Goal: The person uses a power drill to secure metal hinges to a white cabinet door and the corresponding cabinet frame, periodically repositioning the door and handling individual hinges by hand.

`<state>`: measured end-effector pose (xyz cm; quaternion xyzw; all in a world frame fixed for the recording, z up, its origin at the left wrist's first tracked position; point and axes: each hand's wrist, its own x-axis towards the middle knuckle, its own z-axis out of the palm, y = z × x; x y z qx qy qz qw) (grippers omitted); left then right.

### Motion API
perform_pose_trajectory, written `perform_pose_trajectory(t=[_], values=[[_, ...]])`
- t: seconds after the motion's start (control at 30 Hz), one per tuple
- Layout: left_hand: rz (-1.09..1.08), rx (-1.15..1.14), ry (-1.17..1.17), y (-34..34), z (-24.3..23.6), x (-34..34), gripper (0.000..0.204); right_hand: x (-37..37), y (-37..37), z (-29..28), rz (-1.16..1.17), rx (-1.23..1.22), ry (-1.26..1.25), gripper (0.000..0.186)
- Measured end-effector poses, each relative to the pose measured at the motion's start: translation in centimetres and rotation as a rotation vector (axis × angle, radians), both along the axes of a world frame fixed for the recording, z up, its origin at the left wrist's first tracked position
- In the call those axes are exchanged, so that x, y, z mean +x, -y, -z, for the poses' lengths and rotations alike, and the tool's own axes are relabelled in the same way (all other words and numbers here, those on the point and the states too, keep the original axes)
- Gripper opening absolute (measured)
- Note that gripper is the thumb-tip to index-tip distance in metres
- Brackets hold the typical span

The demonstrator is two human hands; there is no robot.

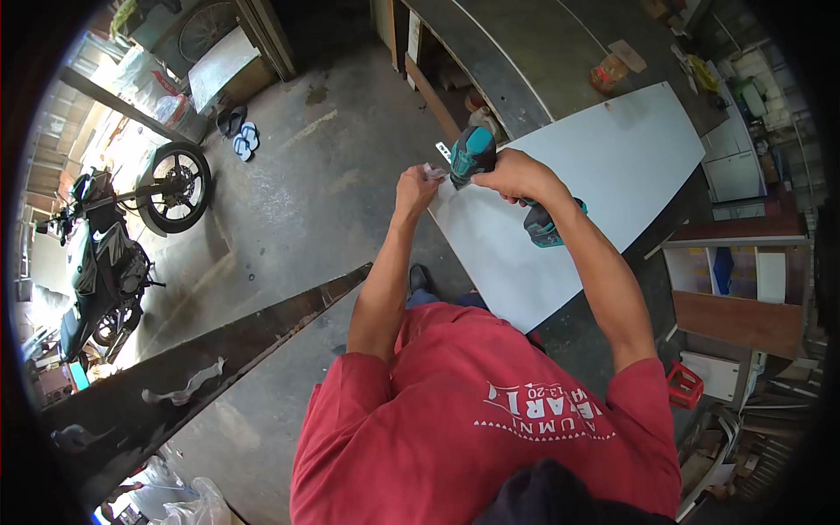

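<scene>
My right hand (516, 178) is wrapped round the grip of a teal and black cordless drill (473, 150). Its battery (544, 229) shows below my wrist. The drill's nose comes down at the left corner of a large white board (569, 219); whether its tip touches the surface is hidden. Close by the nose, at the board's edge, my left hand (413, 191) is closed with its fingertips on a small crumpled whitish piece (432, 172), whose kind I cannot make out. A small white tag-like thing (444, 151) shows beside the drill.
Beyond the board stands a dark workbench (490, 52) bearing an orange-brown jar (604, 77). A dark plank (201, 350) slants at my left. Farther left are a motorcycle (109, 254) and slippers (246, 140). At right stand a shelf unit (739, 302) and a red plastic stool (685, 385).
</scene>
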<state>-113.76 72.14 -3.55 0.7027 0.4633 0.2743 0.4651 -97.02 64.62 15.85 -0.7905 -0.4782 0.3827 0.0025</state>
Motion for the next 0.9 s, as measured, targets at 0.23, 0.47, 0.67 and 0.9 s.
perform_pose_trajectory(t=[0.23,0.47,0.67,0.9], values=[[0.015,0.129,0.018,1.8,-0.9,0.2,0.028,-0.3,0.2,0.1,-0.042,0.02,0.035,0.042],[0.079,0.334,-0.016,2.9,-0.2,1.7,0.026,0.2,0.6,-0.5,0.037,0.037,-0.038,0.041],[0.072,0.259,-0.071,3.2,-1.0,1.8,0.02,0.3,0.7,-0.4,0.03,0.033,-0.01,0.042],[0.03,0.277,-0.053,3.4,-1.2,2.0,0.019,-0.1,1.2,-1.3,0.01,0.051,0.02,0.043]])
